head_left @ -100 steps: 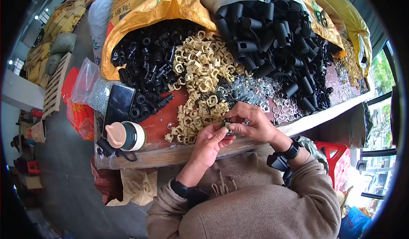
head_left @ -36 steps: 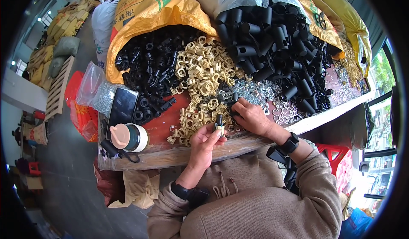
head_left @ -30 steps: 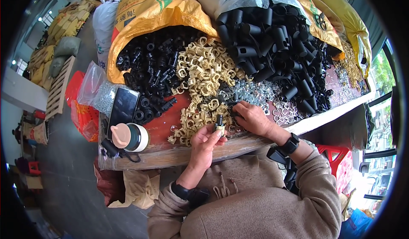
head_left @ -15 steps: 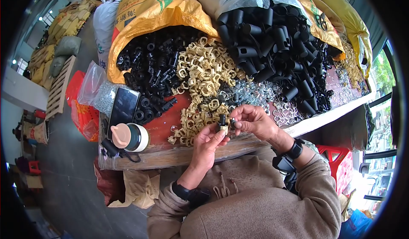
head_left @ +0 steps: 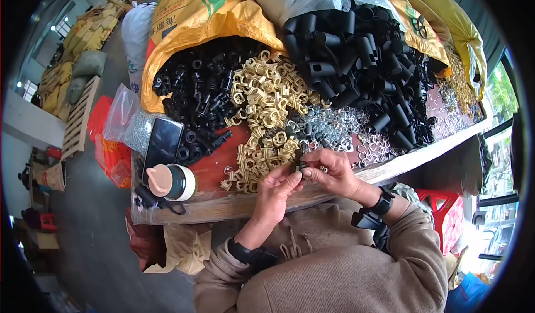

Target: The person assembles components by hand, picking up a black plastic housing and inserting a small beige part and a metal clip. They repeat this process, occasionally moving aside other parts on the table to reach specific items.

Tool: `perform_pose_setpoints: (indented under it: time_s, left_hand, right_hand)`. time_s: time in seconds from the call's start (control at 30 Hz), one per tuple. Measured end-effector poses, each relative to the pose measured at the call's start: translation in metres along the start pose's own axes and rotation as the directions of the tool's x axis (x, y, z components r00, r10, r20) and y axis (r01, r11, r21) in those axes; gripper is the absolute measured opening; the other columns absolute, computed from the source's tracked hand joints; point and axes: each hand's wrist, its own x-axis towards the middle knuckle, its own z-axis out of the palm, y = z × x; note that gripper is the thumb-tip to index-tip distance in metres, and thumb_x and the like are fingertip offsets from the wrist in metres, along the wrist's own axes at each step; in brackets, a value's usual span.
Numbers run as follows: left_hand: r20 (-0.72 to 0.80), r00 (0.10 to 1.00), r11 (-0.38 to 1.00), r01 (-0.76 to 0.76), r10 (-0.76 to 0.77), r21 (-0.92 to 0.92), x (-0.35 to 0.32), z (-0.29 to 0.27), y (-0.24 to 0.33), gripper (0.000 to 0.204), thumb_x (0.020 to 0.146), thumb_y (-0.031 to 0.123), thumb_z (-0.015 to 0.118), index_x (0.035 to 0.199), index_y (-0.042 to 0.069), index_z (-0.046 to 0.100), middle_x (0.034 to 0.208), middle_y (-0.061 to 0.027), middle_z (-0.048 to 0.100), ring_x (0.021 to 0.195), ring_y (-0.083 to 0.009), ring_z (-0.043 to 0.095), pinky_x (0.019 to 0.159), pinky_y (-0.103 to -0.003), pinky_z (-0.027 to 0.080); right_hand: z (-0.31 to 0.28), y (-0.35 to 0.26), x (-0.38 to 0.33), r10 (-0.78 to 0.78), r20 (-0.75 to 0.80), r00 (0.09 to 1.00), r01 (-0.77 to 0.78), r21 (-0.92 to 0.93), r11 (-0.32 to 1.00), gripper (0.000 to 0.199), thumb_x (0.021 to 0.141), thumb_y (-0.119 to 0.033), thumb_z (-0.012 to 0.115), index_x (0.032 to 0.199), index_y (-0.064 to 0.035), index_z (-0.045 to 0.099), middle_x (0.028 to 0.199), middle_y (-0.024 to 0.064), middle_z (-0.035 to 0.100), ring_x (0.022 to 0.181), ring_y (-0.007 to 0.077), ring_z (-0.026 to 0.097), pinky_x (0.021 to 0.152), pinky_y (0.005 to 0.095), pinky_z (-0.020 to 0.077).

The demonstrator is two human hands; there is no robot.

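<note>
Above the table's front edge, my left hand (head_left: pixel 275 193) is closed around a small dark fitting (head_left: pixel 299 159), thumb and fingers pinching it. My right hand (head_left: pixel 332 173) presses thumb and fingertips against the same fitting from the right. The fingers cover most of it, so its full shape is hidden. Just beyond the hands lies a heap of cream plastic clips (head_left: pixel 273 95). Small silvery metal pieces (head_left: pixel 329 122) are scattered to the right of them. To the left is a pile of black ribbed fittings (head_left: pixel 203 90).
Black tubular sleeves (head_left: pixel 365 51) spill from a pale sack at the back. An orange woven sack (head_left: pixel 223 23) lies behind the black fittings. At the left stand a lidded cup (head_left: pixel 177 181) and a phone (head_left: pixel 163 143). Curved metal hooks (head_left: pixel 374 147) lie right; a red stool (head_left: pixel 443 201) stands beyond.
My right hand has moved slightly left and down onto the fitting. The cream part visible on the fitting before is now covered by fingers.
</note>
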Motion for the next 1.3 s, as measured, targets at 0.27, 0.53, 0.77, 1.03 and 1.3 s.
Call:
perform_pose_setpoints:
  time_s: [0.27,0.53,0.77,1.03,1.3]
  left_hand:
    - [0.074,0.988,0.989,0.142,-0.139,-0.043,0.000,0.007,-0.001,0.027,0.082,0.018,0.053,0.104,0.003,0.053,0.082,-0.0026,0.059,0.071,-0.0092,0.056,0.063,-0.020,0.045]
    - [0.069,0.989,0.986,0.122,-0.131,0.117,0.000,0.001,0.001,0.024,0.084,0.023,0.049,0.091,0.001,0.054,0.075,-0.0057,0.058,0.062,-0.0127,0.056,0.054,-0.021,0.047]
    - [0.108,0.992,0.997,0.064,-0.069,0.042,0.001,-0.016,-0.010,0.023,0.083,0.023,0.050,0.086,0.001,0.053,0.072,-0.0044,0.056,0.055,-0.0090,0.051,0.047,-0.018,0.042]
    - [0.147,0.978,0.989,0.143,-0.148,0.047,0.004,-0.007,-0.009,0.025,0.083,0.024,0.050,0.096,0.003,0.054,0.076,-0.0041,0.058,0.062,-0.0076,0.055,0.052,-0.018,0.044]
    - [0.121,0.981,0.988,0.157,-0.154,-0.016,0.003,-0.010,-0.006,0.029,0.082,0.019,0.052,0.107,0.004,0.046,0.081,-0.0084,0.058,0.063,-0.0106,0.056,0.056,-0.020,0.046]
  right_hand:
    - [-0.017,0.000,0.000,-0.550,0.177,0.816,0.529,-0.613,0.587,0.026,0.067,-0.019,0.066,0.085,-0.0034,0.056,0.060,0.0034,0.046,0.052,0.0170,0.049,0.046,0.0257,0.0384]
    - [-0.040,0.002,-0.004,-0.585,0.305,0.752,0.589,-0.710,0.386,0.028,0.066,-0.021,0.065,0.085,-0.0025,0.056,0.062,0.0027,0.047,0.054,0.0174,0.050,0.049,0.0269,0.0406]
    - [-0.139,0.001,-0.043,-0.163,-0.021,0.986,-0.017,-0.999,0.028,0.026,0.062,-0.003,0.052,0.087,-0.0080,0.056,0.083,0.0064,0.050,0.079,0.0234,0.048,0.070,0.0333,0.0367]
    - [-0.169,0.025,-0.030,-0.250,-0.090,0.964,-0.125,-0.984,-0.126,0.038,0.061,-0.008,0.056,0.099,-0.0080,0.051,0.092,0.0096,0.045,0.085,0.0239,0.044,0.073,0.0340,0.0336]
    - [-0.161,0.026,-0.015,-0.078,-0.093,0.993,-0.099,-0.992,-0.076,0.034,0.060,-0.015,0.060,0.093,-0.0082,0.052,0.086,0.0100,0.045,0.082,0.0250,0.045,0.072,0.0349,0.0340]
